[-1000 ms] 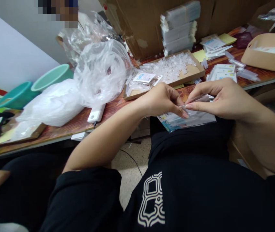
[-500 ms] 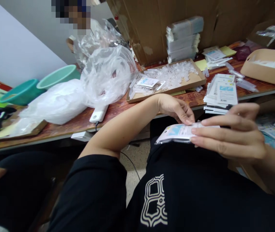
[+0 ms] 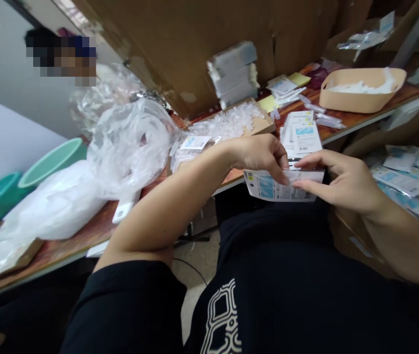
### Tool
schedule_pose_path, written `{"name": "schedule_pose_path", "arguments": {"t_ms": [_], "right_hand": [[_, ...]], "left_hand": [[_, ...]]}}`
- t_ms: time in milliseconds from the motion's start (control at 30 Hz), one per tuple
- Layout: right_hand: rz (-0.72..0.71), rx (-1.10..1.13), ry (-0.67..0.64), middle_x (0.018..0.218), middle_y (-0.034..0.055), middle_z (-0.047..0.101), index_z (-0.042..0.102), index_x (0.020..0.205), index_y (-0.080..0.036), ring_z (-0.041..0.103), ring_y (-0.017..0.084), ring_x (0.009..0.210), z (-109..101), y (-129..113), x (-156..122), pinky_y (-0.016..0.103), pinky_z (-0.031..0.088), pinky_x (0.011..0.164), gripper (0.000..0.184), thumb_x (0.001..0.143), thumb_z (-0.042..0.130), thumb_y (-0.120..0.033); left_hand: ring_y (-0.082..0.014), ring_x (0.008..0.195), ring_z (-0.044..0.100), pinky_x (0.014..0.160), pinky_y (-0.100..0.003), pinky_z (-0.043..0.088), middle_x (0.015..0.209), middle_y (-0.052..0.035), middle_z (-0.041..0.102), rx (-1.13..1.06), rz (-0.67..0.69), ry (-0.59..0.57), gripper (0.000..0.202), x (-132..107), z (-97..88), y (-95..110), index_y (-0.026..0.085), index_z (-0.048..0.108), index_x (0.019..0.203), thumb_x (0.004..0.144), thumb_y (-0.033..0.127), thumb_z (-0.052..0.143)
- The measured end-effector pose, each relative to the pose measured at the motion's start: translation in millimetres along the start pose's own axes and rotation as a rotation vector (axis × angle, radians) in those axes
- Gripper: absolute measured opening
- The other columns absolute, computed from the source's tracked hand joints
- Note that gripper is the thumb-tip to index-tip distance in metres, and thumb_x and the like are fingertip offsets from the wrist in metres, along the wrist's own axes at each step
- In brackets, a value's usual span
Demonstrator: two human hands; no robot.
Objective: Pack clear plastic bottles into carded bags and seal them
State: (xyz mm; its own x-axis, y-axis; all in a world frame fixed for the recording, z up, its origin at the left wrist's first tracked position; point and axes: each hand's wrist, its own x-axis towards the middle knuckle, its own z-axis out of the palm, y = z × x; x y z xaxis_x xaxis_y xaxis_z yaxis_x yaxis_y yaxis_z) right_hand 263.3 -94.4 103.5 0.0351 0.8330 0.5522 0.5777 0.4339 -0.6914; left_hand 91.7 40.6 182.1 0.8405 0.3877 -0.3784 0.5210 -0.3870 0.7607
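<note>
A white and blue printed packet (image 3: 268,189) is held in front of my black shirt, its printed face turned towards me. My left hand (image 3: 264,156) pinches its upper edge near the middle, fingers bent down. From the right, my right hand (image 3: 349,182) grips the same upper edge between thumb and fingers. The two hands' fingertips almost meet there. Just behind them lies a pile of similar printed cards (image 3: 305,137) at the table edge. What is inside the packet cannot be made out.
A shallow cardboard tray (image 3: 263,125) holds small clear plastic pieces. Left are plastic bags (image 3: 128,142) and green basins (image 3: 52,160). A banded stack (image 3: 233,73) stands at the back; a tan bin (image 3: 360,101) sits right. A carton with packets (image 3: 412,172) stands lower right. Another person is at upper left.
The view has swung right. The packet has tipped from nearly flat to upright, face towards me. My right fingers have moved off its face to the upper edge.
</note>
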Motion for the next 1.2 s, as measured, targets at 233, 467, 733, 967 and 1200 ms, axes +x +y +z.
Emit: {"name": "schedule_pose_path", "arguments": {"t_ms": [233,467,733,967,1200], "right_hand": [[0.184,0.091,0.086,0.079,0.0009,0.076,0.077,0.080,-0.026,0.068,0.019,0.071,-29,21,-12,0.033,0.052,0.066,0.021,0.087,0.073,-0.046],[-0.274,-0.602,0.402,0.080,0.0040,0.074,0.072,0.089,-0.027,0.065,0.022,0.075,-101,48,-67,0.040,0.050,0.073,0.006,0.089,0.072,-0.021],[0.018,-1.158,0.396,0.111,0.0087,0.081,0.076,0.116,-0.033,0.072,0.036,0.096,-147,88,-143,0.054,0.044,0.081,0.028,0.089,0.075,-0.040],[-0.084,-0.991,0.574,0.087,0.0065,0.081,0.079,0.107,-0.041,0.071,0.032,0.075,-135,100,-135,0.051,0.046,0.069,0.029,0.080,0.079,-0.031],[-0.325,-0.651,0.224,0.090,0.0043,0.078,0.076,0.090,-0.027,0.068,0.024,0.081,-33,102,10,0.042,0.048,0.076,0.007,0.090,0.069,-0.028]], "left_hand": [[-0.0104,0.057,0.049,0.061,-0.028,0.039,0.056,0.0050,0.060,0.291,0.092,0.033,0.019,49,25.9,36,0.016,0.069,0.062,0.061,0.019,0.088],[-0.0175,0.087,0.067,0.088,-0.035,0.046,0.083,0.0006,0.074,0.554,0.568,0.209,0.011,118,73.0,94,0.018,0.071,0.069,0.079,0.014,0.074],[-0.0387,0.153,0.036,0.122,-0.062,0.029,0.160,-0.0151,0.050,0.775,0.755,0.176,0.079,198,147.3,76,0.021,0.061,0.142,0.067,0.007,0.086],[-0.0243,0.106,0.070,0.100,-0.041,0.045,0.103,-0.0113,0.077,0.606,0.702,0.226,0.027,158,130.0,5,0.018,0.076,0.088,0.100,0.038,0.062],[-0.0203,0.087,0.070,0.094,-0.038,0.047,0.088,-0.0075,0.077,0.452,0.258,0.979,0.041,50,21.6,-88,0.021,0.069,0.067,0.100,0.043,0.058]]}}
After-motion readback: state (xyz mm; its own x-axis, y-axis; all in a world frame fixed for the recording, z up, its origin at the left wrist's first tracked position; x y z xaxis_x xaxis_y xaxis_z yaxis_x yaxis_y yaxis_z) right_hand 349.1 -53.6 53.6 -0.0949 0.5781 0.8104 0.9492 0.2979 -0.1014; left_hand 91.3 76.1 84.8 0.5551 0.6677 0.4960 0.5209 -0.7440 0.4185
